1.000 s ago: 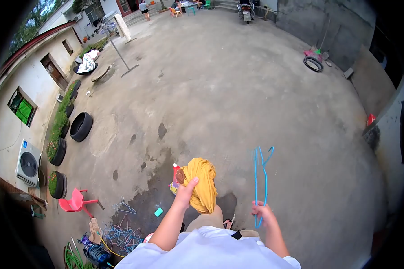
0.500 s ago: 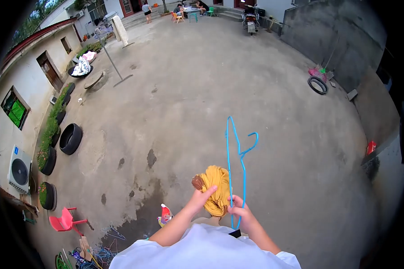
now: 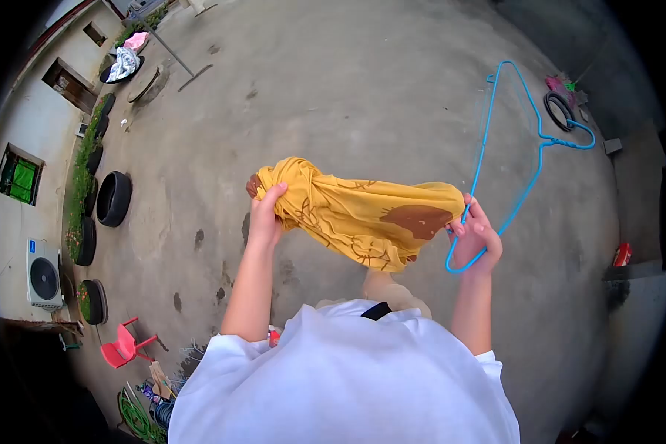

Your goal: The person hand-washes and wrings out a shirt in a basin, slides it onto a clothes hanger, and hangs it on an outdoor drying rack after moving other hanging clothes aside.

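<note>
Yellow cloth (image 3: 355,214) stretches sideways in front of the white shirt (image 3: 348,370), apparently to draw out its folds. The left hand (image 3: 268,213) is closed around the bunched end, seemingly as an anchor. The right hand (image 3: 481,235) holds the blue hanger (image 3: 542,152) near one end and pinches the opposite edge of the cloth, presumably keeping both within one grasp.

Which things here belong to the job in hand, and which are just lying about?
In the job:
- yellow patterned cloth, gripped by the left hand, far end at the right hand
- blue hanger, in the right hand

Lying about:
- red chair
- green hose
- black tyre by the planters
</note>
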The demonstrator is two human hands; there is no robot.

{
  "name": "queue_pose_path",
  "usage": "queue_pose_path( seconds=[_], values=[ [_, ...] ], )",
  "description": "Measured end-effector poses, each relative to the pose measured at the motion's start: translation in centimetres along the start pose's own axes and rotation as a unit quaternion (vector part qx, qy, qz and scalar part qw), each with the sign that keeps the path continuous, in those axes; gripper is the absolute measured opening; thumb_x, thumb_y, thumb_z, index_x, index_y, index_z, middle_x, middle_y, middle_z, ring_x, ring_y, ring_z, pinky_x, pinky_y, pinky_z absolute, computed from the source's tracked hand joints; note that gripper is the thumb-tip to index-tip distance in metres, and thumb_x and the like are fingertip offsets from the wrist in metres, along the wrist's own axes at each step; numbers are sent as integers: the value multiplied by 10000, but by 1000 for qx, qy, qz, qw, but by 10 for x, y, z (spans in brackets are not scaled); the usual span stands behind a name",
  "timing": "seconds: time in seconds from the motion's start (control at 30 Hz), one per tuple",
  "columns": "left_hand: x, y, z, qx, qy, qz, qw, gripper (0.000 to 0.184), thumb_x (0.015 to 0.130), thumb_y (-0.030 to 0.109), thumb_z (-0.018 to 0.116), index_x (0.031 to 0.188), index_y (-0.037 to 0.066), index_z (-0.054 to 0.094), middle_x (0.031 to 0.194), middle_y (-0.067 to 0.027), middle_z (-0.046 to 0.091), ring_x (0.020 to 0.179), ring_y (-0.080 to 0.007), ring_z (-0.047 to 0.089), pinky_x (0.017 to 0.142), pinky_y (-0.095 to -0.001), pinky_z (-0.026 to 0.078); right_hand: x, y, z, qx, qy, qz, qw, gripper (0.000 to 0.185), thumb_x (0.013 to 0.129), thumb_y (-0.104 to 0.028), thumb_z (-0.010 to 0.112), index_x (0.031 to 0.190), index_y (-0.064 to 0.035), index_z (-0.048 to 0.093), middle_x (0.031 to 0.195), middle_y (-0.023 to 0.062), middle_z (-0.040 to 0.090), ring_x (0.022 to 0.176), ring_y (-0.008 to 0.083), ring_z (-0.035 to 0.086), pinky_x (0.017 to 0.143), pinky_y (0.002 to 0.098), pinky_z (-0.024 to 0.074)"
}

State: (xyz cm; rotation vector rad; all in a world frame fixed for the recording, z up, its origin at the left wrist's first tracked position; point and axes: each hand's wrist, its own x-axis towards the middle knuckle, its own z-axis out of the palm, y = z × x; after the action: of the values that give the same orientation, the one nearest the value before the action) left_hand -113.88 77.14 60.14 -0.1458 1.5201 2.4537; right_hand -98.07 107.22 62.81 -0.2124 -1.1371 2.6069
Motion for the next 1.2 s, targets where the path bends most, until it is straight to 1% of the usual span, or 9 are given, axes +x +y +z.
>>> queue_pose_path(
  seconds=[0.17, 0.37, 0.53, 0.63, 0.77, 0.87, 0.97, 1.07, 1.2],
  values=[
    [109, 48, -17, -43, 83, -4, 996, 392, 854, 245, 555, 1160, 7, 495, 1117, -111, 577, 1027, -221, 570, 864, -361, 470, 164, -33, 7, -8, -31, -9, 999, 511, 672, -254, 552, 1105, -17, 423, 877, 40, 478, 663, 105, 430, 725, 263, 357],
    [201, 115, -20, -11, 165, 79, 983, 430, 857, 294, 537, 1176, 9, 494, 1129, -109, 575, 1039, -218, 571, 881, -347, 461, 359, -37, 36, -78, -100, 15, 992, 464, 722, -257, 535, 1103, -3, 461, 907, 42, 495, 693, 106, 440, 745, 260, 349],
    [261, 174, -86, 152, 237, 121, 952, 369, 850, 310, 513, 1015, -10, 595, 806, -85, 639, 677, -97, 546, 577, -235, 440, 509, -21, 89, -122, -137, 2, 983, 417, 759, -224, 516, 1107, 4, 485, 853, 30, 470, 683, 106, 430, 750, 255, 333],
    [315, 204, -123, 192, 301, 147, 923, 352, 855, 312, 498, 988, 0, 593, 809, -93, 636, 629, -107, 543, 550, -225, 419, 605, 1, 120, -135, -185, 19, 973, 455, 772, -258, 505, 1136, 13, 481, 881, 24, 485, 708, 111, 445, 780, 261, 347],
    [379, 229, -185, 185, 257, 160, 935, 312, 794, 267, 582, 951, -2, 606, 785, -39, 607, 648, -103, 513, 574, -243, 407, 672, 35, 164, -77, -208, 88, 971, 438, 758, -248, 500, 1117, 2, 475, 837, 29, 476, 696, 108, 435, 708, 232, 349],
    [466, 241, -173, 295, 238, 106, 919, 271, 703, 124, 629, 943, 3, 599, 792, -16, 596, 685, -91, 524, 603, -243, 414, 741, 54, 220, -38, -205, 132, 969, 431, 752, -251, 491, 1098, 6, 491, 848, 38, 497, 695, 113, 442, 681, 227, 364],
    [548, 247, -169, 363, 198, 73, 907, 284, 678, 74, 637, 952, 15, 593, 797, -17, 599, 723, -93, 540, 646, -245, 437, 794, 57, 254, -13, -253, 149, 956, 509, 756, -252, 492, 1166, 46, 453, 1020, 83, 526, 706, 124, 471, 752, 297, 416],
    [656, 256, -148, 426, 157, 98, 886, 297, 681, 109, 652, 958, 25, 586, 860, -52, 604, 768, -132, 567, 702, -270, 460, 866, 63, 295, 16, -286, 131, 949, 484, 758, -234, 497, 1144, 56, 454, 1032, 103, 525, 718, 148, 488, 788, 331, 423],
    [784, 260, -112, 587, 153, 273, 747, 317, 687, 170, 675, 962, 45, 578, 975, -87, 573, 932, -222, 546, 806, -334, 445, 953, 80, 352, 42, -302, 66, 950, 431, 762, -200, 513, 1087, 76, 452, 1013, 141, 518, 736, 190, 508, 847, 387, 422]
  ],
)
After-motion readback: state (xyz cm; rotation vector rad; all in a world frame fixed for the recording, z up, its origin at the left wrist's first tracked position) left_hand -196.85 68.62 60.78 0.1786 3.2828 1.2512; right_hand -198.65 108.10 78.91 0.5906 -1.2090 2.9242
